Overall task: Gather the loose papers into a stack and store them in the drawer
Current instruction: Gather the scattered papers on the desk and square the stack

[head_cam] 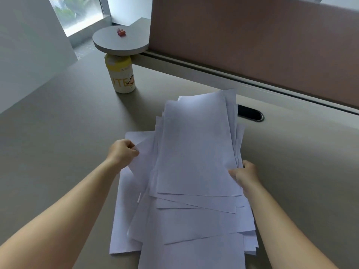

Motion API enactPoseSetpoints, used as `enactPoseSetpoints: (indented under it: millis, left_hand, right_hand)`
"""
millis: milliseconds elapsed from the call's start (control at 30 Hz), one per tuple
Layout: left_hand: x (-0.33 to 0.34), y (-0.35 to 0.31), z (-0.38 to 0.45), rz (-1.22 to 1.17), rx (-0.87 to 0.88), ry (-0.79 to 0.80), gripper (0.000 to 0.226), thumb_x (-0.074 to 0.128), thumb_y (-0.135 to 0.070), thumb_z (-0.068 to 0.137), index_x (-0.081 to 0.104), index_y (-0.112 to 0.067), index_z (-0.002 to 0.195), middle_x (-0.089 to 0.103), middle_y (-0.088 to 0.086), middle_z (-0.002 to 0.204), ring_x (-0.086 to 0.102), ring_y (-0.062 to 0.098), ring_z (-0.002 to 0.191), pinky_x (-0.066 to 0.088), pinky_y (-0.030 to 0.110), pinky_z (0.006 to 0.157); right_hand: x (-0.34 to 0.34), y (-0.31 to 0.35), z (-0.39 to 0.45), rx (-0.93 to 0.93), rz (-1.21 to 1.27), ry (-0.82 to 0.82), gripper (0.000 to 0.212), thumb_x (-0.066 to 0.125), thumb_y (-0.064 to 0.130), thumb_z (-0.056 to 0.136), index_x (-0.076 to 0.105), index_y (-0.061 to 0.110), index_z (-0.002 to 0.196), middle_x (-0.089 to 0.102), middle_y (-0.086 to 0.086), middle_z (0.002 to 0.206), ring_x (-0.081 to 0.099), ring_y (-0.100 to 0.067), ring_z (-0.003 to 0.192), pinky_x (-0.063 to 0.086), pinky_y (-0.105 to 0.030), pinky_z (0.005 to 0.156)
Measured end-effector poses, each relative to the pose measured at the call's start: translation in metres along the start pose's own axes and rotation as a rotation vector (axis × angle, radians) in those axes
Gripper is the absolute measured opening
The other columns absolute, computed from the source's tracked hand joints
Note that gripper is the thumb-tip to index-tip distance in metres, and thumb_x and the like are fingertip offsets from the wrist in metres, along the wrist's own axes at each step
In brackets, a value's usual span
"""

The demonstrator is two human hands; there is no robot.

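Upper left of frame: a white wall panel (29,45) runs down to the beige desk (58,133), with a window (81,12) behind it.

Left of centre, upper part: a white jar with a yellow lid (121,74) stands upright on the desk. A grey round disc (120,40) rests on top of the jar. A small red object (121,32) sits on the disc, too small to identify.

Left of centre, middle: left hand (123,152), forearm entering from the lower left corner. Fingers are curled and pinch the left edge of a white sheet, which is lifted off the desk at that edge.

Centre: loose papers (194,171), blank white sheets, overlapping and fanned at differing angles, not squared. The pile lies on the desk and runs from mid-frame down to the bottom edge. Upper sheets are raised and bowed between the two hands. Lower sheets lie flat, corners sticking out left and right.

Right of centre, middle: right hand (245,173), forearm entering from the lower right corner. Thumb on top, fingers under, gripping the right edge of the upper sheets.

Right of the pile's upper end: a dark oval cable port (252,113) set in the desk, partly covered by the papers.

Upper right: a brown partition panel (252,45) stands along the far desk edge, with a dark rail at its base.
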State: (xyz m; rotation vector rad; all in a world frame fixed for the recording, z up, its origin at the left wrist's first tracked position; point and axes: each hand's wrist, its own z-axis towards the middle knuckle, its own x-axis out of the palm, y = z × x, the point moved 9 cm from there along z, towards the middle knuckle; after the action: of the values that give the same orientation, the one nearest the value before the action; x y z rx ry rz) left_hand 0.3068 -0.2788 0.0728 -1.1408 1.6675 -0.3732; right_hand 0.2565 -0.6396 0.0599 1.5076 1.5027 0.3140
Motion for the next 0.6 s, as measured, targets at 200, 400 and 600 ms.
enactPoseSetpoints:
  millis: [200,400,600]
  left_hand:
    - [0.012,0.031,-0.018,0.341,-0.164,0.248,0.026,0.056,0.006,0.077,0.043,-0.011,0.061,0.045,0.008,0.066,0.049,0.024,0.060,0.038,0.023,0.048]
    - [0.012,0.019,-0.012,0.275,-0.018,0.058,0.037,0.057,-0.013,0.084,0.035,-0.014,0.055,0.039,0.003,0.059,0.034,0.014,0.051,0.023,0.025,0.046]
    - [0.026,0.016,-0.011,0.408,-0.020,0.168,0.019,0.056,-0.005,0.081,0.046,-0.013,0.067,0.042,0.000,0.063,0.048,0.025,0.076,0.030,0.022,0.050]
  right_hand:
    - [-0.004,0.004,-0.006,-0.036,0.013,0.007,0.023,0.054,-0.016,0.075,0.059,0.001,0.090,0.058,-0.013,0.090,0.054,-0.026,0.084,0.047,-0.037,0.078]
    - [-0.020,-0.006,-0.009,-0.024,0.029,-0.153,0.048,0.063,-0.009,0.073,0.042,0.005,0.114,0.048,-0.015,0.108,0.053,-0.031,0.093,0.047,-0.043,0.090]
    - [0.002,-0.029,-0.012,0.130,0.140,0.169,0.061,0.058,-0.005,0.083,0.028,-0.013,0.135,0.046,-0.024,0.136,0.052,-0.035,0.121,0.041,-0.027,0.090]
